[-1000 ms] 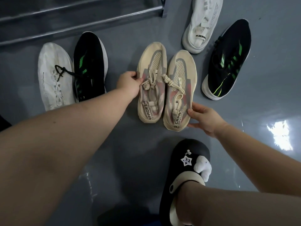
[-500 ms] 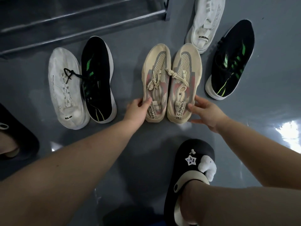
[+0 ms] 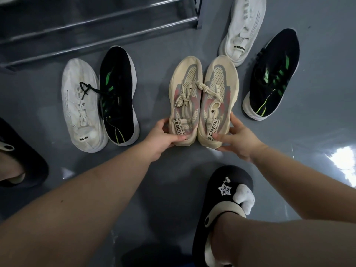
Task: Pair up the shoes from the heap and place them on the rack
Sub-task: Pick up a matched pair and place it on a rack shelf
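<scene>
Two beige mesh shoes lie side by side on the grey floor, toes pointing away from me. My left hand (image 3: 163, 135) grips the heel of the left beige shoe (image 3: 184, 93), thumb on its rim. My right hand (image 3: 238, 138) grips the heel of the right beige shoe (image 3: 219, 87) from the outer side. A white shoe (image 3: 79, 105) and a black shoe with green stripes (image 3: 117, 89) lie together at the left. Another white shoe (image 3: 242, 27) and another black-green shoe (image 3: 273, 74) lie at the upper right. The metal shoe rack (image 3: 96, 26) stands at the top left.
My right foot in a black slipper with a star charm (image 3: 225, 191) stands just below the beige pair. My left foot in a black slipper (image 3: 23, 160) shows at the left edge. A bright glare patch (image 3: 342, 160) shines on the floor at the right.
My left hand slid from the beige shoe's side down to its heel. My right hand closed round the other heel. The two shoes now lie pressed together.
</scene>
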The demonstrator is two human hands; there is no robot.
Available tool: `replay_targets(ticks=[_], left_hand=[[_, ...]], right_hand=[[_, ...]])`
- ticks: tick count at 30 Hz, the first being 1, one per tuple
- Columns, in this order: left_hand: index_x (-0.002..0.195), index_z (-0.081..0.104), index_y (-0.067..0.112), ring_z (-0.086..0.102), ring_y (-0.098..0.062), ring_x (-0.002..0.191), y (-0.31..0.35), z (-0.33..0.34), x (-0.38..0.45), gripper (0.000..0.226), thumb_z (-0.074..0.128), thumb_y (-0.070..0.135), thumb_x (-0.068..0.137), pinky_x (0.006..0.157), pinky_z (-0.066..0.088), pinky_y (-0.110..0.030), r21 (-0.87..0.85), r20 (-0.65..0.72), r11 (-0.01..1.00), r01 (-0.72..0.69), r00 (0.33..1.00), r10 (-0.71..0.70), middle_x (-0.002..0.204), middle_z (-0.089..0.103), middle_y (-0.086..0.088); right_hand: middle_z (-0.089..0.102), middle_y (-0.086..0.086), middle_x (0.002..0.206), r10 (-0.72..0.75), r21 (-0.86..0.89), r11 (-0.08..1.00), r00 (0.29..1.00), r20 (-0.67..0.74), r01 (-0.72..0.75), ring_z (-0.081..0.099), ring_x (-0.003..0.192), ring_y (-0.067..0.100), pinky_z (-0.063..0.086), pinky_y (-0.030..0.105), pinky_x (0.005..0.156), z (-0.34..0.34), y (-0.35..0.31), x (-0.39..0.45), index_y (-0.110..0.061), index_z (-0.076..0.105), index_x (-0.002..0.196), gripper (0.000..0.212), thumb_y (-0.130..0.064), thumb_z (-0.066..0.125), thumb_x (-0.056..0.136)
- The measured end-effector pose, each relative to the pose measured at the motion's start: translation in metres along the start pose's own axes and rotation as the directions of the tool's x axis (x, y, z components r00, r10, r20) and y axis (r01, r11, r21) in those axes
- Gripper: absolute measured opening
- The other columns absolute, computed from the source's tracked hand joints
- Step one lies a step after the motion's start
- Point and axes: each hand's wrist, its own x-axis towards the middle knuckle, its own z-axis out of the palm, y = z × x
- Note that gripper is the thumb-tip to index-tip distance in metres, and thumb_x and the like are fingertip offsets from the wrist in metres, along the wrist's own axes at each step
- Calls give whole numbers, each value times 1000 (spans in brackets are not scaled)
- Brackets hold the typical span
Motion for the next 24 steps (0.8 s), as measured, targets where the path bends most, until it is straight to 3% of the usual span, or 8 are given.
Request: replay_targets(ticks=[5, 11, 19, 24], left_hand=[[140, 37, 16, 60, -18, 103, 10, -6, -15, 75, 68, -9, 76, 74, 52, -26, -111, 23, 994, 11, 1000, -9, 123, 59, -11], [138, 39, 14, 59, -21, 111, 31, -18, -48, 71, 68, -7, 77, 92, 50, -37, -185, 43, 979, -89, 994, 99, 119, 60, -7], [140, 36, 11, 64, -16, 93, 75, -38, -111, 69, 63, -9, 81, 74, 53, -29, -339, -22, 909, -243, 968, 250, 107, 64, -5], [141, 34, 10, 61, -23, 106, 101, -53, -146, 68, 61, -10, 82, 77, 51, -30, -397, -54, 863, -312, 947, 318, 122, 62, -11]], right_hand=[[61, 10, 123, -1, 66, 998, 998, 68, -3, 69, 92, 21, 58, 33, 65, -1, -9, -12, -38, 34, 144, 80, 6, 63, 84], [63, 8, 122, -61, -8, 998, 987, 146, 63, 69, 94, 21, 58, 35, 70, 9, -46, -37, -38, 38, 141, 74, 4, 61, 85], [66, 4, 116, -123, -68, 987, 959, 255, 145, 66, 97, 26, 60, 39, 74, 43, -124, -76, -33, 44, 139, 68, 6, 60, 84], [65, 6, 112, -176, -105, 971, 939, 295, 215, 66, 90, 23, 60, 34, 67, 68, -162, -103, -31, 47, 137, 65, 7, 58, 85]])
